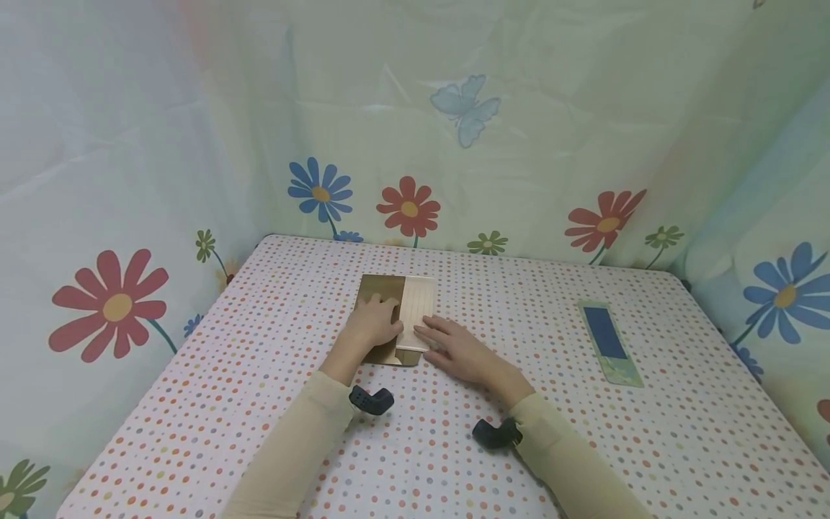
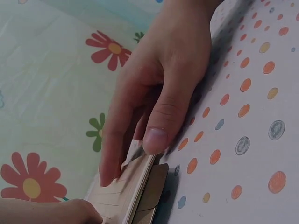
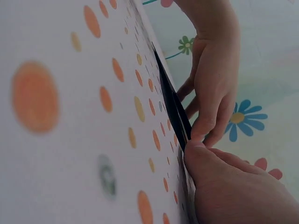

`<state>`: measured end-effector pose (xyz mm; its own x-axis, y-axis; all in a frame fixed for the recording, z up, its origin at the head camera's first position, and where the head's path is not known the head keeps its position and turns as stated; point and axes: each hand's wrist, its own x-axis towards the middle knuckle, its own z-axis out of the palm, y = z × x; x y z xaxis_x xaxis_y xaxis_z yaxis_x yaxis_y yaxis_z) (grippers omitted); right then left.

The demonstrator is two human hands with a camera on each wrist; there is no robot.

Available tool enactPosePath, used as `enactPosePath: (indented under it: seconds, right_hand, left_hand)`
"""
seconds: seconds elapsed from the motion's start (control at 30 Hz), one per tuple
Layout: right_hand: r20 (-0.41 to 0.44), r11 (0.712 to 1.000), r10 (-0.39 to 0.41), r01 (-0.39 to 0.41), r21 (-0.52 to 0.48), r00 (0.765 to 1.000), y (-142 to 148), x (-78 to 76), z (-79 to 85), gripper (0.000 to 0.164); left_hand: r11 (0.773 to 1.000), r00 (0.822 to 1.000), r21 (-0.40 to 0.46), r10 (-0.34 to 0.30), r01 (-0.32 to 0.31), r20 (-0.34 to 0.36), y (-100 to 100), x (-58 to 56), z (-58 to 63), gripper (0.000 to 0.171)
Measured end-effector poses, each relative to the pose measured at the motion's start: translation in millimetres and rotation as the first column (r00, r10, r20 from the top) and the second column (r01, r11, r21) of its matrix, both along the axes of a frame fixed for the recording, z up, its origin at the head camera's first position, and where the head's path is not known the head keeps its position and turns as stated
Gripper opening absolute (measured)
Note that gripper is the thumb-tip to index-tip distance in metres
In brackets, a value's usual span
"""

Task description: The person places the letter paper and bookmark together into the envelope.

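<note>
A small pad of cream lined paper (image 1: pixel 418 303) lies on the right part of a glossy brown cover or board (image 1: pixel 372 287), on the dotted table. My left hand (image 1: pixel 372 321) rests over the brown part, its thumb and fingertips by the pad's left edge. In the right wrist view the left hand (image 3: pixel 217 81) reaches down beside the brown board's edge (image 3: pixel 173 107). Fairly straight fingers of my right hand (image 1: pixel 463 353) touch the pad's lower right side. The left wrist view shows this right hand (image 2: pixel 163 74) over the lined paper (image 2: pixel 124 179), thumb at its edge.
A narrow green card (image 1: pixel 622 371) with a dark blue rectangle (image 1: pixel 606 332) lies to the right on the table. The table has a white dotted cover (image 1: pixel 259 339). Flower-printed curtains (image 1: pixel 532 144) rise behind and at both sides. Each wrist carries a black camera mount (image 1: pixel 372 401).
</note>
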<state>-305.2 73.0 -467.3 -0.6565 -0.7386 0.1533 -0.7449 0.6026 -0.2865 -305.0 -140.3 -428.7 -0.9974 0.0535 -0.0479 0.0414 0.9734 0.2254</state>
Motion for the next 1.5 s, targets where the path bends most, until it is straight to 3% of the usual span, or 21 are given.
enactPosePath:
  seconds: [0.4,0.73,0.97,1.13,1.37,1.5]
  right_hand:
    - [-0.055,0.998,0.068,-0.067,0.012,0.996,0.3,-1.6,-2.8,0.046]
    - [0.005,0.998,0.057,-0.057,0.038,0.998,0.7,2.1,1.8,0.048]
    - [-0.021,0.992,0.128,-0.127,0.017,0.992,0.5,0.9,2.0,0.046]
    - [0.015,0.985,0.174,-0.174,0.019,0.985,-1.0,0.1,2.7,0.044]
    - [0.043,0.985,0.146,-0.149,0.091,0.988,-2.4,2.3,0.6,0.054]
    - [0.031,0.991,0.126,-0.127,0.037,0.992,-1.9,2.0,0.3,0.056]
  left_hand:
    - [1.000,1.000,0.006,0.010,-0.010,0.008,-0.4,-1.5,-1.0,0.054]
    - [0.999,1.000,0.043,0.009,-0.009,0.001,-4.0,-5.2,-0.7,0.057]
    - [0.998,1.000,0.064,-0.008,0.007,0.012,-5.6,-5.3,-0.1,0.056]
    - [0.996,1.000,0.088,-0.001,0.000,0.010,-8.3,-5.5,0.7,0.056]
    - [0.998,1.000,0.059,-0.012,0.011,0.015,-5.8,-4.3,0.5,0.055]
    - [0.998,1.000,0.061,-0.011,0.010,0.013,-5.3,-4.1,0.8,0.055]
